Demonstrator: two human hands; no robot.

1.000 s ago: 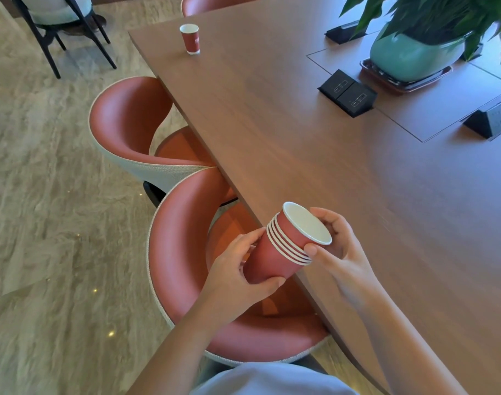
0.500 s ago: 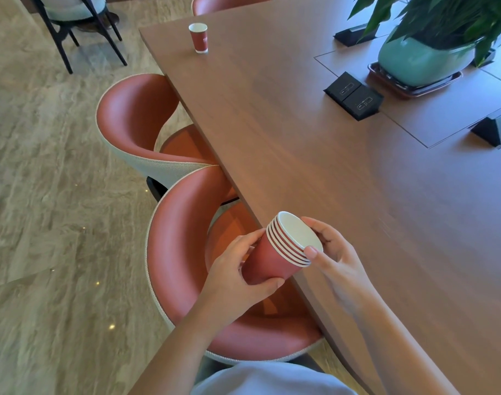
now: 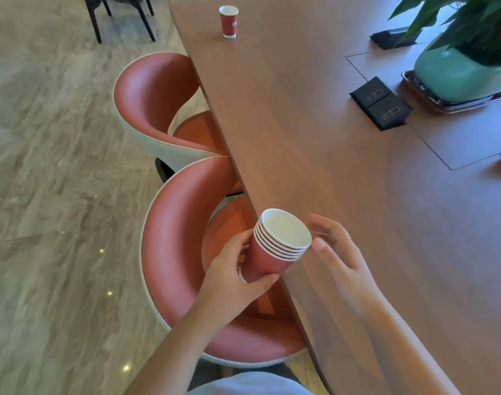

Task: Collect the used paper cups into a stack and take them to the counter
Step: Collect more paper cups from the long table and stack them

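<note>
Brown table (image 3: 343,181), one cup (image 3: 228,21) top centre; my left hand (image 3: 232,280) grips the tilted stack (image 3: 273,252), right hand (image 3: 342,262) spread beside: cups could slide out.

wooden table (image 3: 314,132) | red chair near (image 3: 169,252) | red chair far (image 3: 149,89) | green potted plant (image 3: 454,78) | black socket boxes (image 3: 381,105)
</note>
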